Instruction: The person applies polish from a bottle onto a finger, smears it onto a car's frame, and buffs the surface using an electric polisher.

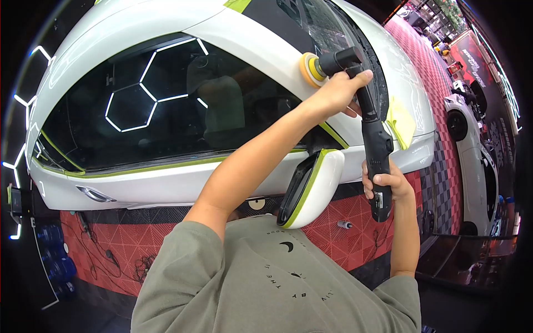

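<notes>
A black cordless polisher (377, 139) with a yellow foam pad (306, 71) is held in both hands. My left hand (336, 94) is closed around its neck, just below the angled head. Lower down, my right hand (393, 181) wraps round the handle near its end. The pad rests against the white pillar of the car (261, 41), between the side window (166, 122) and the windshield (333, 28). Green masking tape (166, 170) lines the window's lower edge. Below my left forearm, the white side mirror (327, 180) sticks out, also edged with green tape.
A yellow-green cloth (401, 123) lies on the front of the car. On the red tiled floor (355, 244) are a small bottle (344, 224) and cables (108, 252). Blue water jugs (58, 266) stand at left; another car (472, 161) is parked at right.
</notes>
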{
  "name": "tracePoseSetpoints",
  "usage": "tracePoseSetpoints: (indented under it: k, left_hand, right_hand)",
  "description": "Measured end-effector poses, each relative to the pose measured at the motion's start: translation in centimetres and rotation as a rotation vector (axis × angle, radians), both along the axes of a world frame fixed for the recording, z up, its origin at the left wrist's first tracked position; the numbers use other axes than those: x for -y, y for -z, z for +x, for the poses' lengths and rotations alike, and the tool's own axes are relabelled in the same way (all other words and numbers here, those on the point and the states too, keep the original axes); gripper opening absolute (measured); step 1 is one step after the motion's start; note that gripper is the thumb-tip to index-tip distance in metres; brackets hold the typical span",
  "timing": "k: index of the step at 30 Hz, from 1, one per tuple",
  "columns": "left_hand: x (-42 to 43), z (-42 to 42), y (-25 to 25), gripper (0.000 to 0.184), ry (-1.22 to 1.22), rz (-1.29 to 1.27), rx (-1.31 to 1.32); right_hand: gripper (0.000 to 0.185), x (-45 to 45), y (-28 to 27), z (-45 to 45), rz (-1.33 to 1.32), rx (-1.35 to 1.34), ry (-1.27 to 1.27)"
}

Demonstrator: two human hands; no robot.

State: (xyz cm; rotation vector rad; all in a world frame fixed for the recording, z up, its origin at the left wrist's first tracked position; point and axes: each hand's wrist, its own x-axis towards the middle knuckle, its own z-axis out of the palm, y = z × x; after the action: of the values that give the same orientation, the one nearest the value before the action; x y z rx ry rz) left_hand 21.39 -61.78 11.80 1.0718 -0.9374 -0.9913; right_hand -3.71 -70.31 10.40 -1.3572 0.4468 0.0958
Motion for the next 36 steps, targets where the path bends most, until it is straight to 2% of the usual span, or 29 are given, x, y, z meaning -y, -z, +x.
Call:
tracePoseSetpoints:
  k: [9, 13, 18, 19, 20, 21, 23, 25, 27, 29, 31, 36]
  left_hand:
    - [3.2, -4.2, 3.4, 0.053, 0.041, 0.006, -0.073]
    - [1.8, -4.3, 2.7, 0.051, -0.027, 0.008, -0.056]
    - [-1.6, 2.0, -0.1, 0.049, -0.139, -0.163, -0.053]
    - [-2.9, 3.4, -1.2, 0.058, -0.159, -0.144, -0.019]
    - [-3.7, 5.1, -1.9, 0.061, -0.172, -0.139, 0.052]
    - [-5.2, 6.0, -3.2, 0.063, -0.164, -0.169, 0.014]
    - [-6.8, 7.4, -4.2, 0.053, -0.215, -0.252, 0.004]
    - [-6.2, 8.3, -3.2, 0.052, -0.176, -0.404, 0.002]
    - [-6.5, 6.5, -2.4, 0.05, -0.102, -0.359, 0.025]
    - [-4.6, 4.6, 0.1, 0.049, -0.005, -0.337, 0.034]
    - [-2.6, 1.8, 2.8, 0.045, 0.059, -0.385, 0.031]
    - [-0.4, -2.4, 6.3, 0.053, 0.208, -0.257, 0.05]
  right_hand:
    - [0.044, 1.6, 4.4, -4.9, 0.146, 0.014, 0.023]
    - [0.046, 1.0, 4.6, -4.3, 0.132, 0.035, 0.013]
    - [0.046, -2.0, 0.4, 3.2, -0.073, 0.081, -0.054]
    - [0.046, -2.5, -1.0, 4.9, -0.112, 0.08, -0.084]
    - [0.046, -3.2, -2.3, 6.7, -0.171, 0.085, -0.103]
    - [0.044, -4.0, -3.4, 8.2, -0.237, 0.075, -0.086]
    - [0.042, -4.6, -4.6, 10.2, -0.332, 0.091, -0.12]
    - [0.042, -4.4, -4.5, 9.9, -0.37, 0.066, -0.1]
    - [0.042, -3.9, -3.8, 8.9, -0.408, 0.045, -0.09]
    - [0.031, -2.5, -1.8, 5.5, -0.434, 0.038, -0.054]
    - [0.034, -0.9, 0.6, 1.8, -0.391, -0.002, 0.006]
    - [0.037, 0.6, 3.5, -3.2, -0.337, -0.085, 0.092]
